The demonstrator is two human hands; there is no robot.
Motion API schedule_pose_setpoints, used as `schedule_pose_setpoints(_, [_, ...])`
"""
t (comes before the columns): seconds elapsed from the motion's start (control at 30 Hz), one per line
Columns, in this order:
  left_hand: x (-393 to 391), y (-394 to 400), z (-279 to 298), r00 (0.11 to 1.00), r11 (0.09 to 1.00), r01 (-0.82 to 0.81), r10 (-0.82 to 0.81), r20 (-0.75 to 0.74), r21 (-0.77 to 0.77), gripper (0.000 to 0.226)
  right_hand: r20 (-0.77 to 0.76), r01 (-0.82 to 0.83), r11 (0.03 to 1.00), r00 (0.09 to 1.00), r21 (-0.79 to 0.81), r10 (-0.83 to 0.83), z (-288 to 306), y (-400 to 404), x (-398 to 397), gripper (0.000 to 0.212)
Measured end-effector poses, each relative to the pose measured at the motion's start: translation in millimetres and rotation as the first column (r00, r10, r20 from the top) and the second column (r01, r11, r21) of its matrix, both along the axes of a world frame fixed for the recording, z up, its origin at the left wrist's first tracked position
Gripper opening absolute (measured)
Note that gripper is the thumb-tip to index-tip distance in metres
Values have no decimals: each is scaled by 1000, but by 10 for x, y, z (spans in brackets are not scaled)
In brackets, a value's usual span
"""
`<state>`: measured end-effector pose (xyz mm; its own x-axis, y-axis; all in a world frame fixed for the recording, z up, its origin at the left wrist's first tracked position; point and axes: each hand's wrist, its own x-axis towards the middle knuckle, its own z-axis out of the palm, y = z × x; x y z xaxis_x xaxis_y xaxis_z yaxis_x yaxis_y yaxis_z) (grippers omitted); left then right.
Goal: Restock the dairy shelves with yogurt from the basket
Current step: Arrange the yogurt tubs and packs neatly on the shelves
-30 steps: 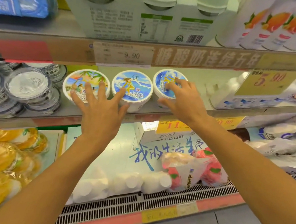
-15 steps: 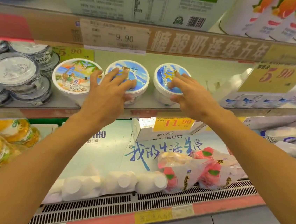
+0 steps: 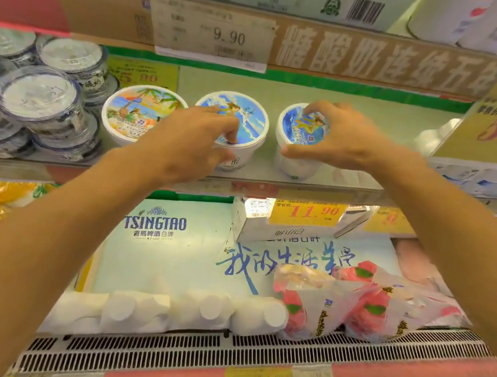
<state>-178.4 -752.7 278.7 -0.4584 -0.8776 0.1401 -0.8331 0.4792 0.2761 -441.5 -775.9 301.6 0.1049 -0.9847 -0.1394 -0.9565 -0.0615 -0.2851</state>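
Three illustrated yogurt tubs are seen standing in a row on the middle shelf (image 3: 349,183): the palm-tree tub (image 3: 132,114) on the left, the middle tub (image 3: 248,117) and the right tub (image 3: 296,126); they are near each other but not touching. The left hand (image 3: 184,144) is curled round the front rim of the middle tub, fingers on the lid and thumb below, so this grip is judged as grasping it; the right hand (image 3: 347,137) is clasped on the right tub in the same way, fingertips on the lid and thumb at the lower front edge. The basket is not visible, so it cannot be told how many tubs are left in it. It is judged that at least these three tubs are already placed and that only their position is being corrected; free space is seen on the shelf to the right of the row, so more tubs can probably be added.

Compared with the frame half a second before, the fingers of both hands are more bent; the left hand, which was lying rather flat over the lid, is now hooked over the rim; the right thumb has come down under the tub's edge. The view has also come closer and a little lower; the tubs themselves seem hardly moved.
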Motion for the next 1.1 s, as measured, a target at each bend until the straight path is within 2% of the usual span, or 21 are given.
schedule_pose_setpoints(0.1, [-68,53,-15,999,997,-47,46,-13,-65,17,-195,81,996,977,-25,-84,46,-26,74,88])
schedule_pose_setpoints(0.27, [-49,67,-76,998,994,-60,57,-34,-92,18,-258,68,996,965,65,-49,170,-32,-40,86])
schedule_pose_setpoints(0.33, [-54,70,-92,998,994,-57,54,-38,-93,21,-203,-9,991,979,136,36,180,32,-117,84])
schedule_pose_setpoints(0.4, [-48,68,-119,998,995,-52,48,-41,-91,27,-53,-102,980,992,173,112,152,110,-151,79])
schedule_pose_setpoints(0.43, [-44,70,-132,998,995,-50,46,-49,-83,30,10,-129,979,992,155,129,137,133,-168,76])
schedule_pose_setpoints(0.5, [-40,71,-148,997,996,-50,46,-64,-68,34,17,-136,988,991,69,135,131,156,-182,72])
schedule_pose_setpoints(0.67, [-56,71,-163,994,995,-67,61,-90,-69,30,-192,44,994,979,-103,-64,61,256,83,80])
schedule_pose_setpoints(0.77, [-60,85,-160,992,995,-73,65,-105,-68,28,-258,88,991,960,-99,-111,43,286,245,81])
schedule_pose_setpoints(0.87, [-50,87,-156,993,995,-66,58,-107,-74,25,-208,-24,999,978,22,28,178,203,59,70])
schedule_pose_setpoints(0.9, [-44,84,-159,992,995,-60,50,-113,-83,24,-173,-93,994,980,62,103,208,183,-29,62])
schedule_pose_setpoints(0.97, [-31,78,-173,992,993,-46,33,-121,-112,20,-57,-195,975,978,110,202,200,193,-154,62])
schedule_pose_setpoints(1.03, [-24,76,-200,993,989,-42,26,-119,-140,19,59,-213,976,976,37,211,110,206,-233,60])
schedule_pose_setpoints(1.1, [-22,74,-221,993,986,-46,28,-115,-159,22,50,-214,974,975,-79,218,26,205,-261,56])
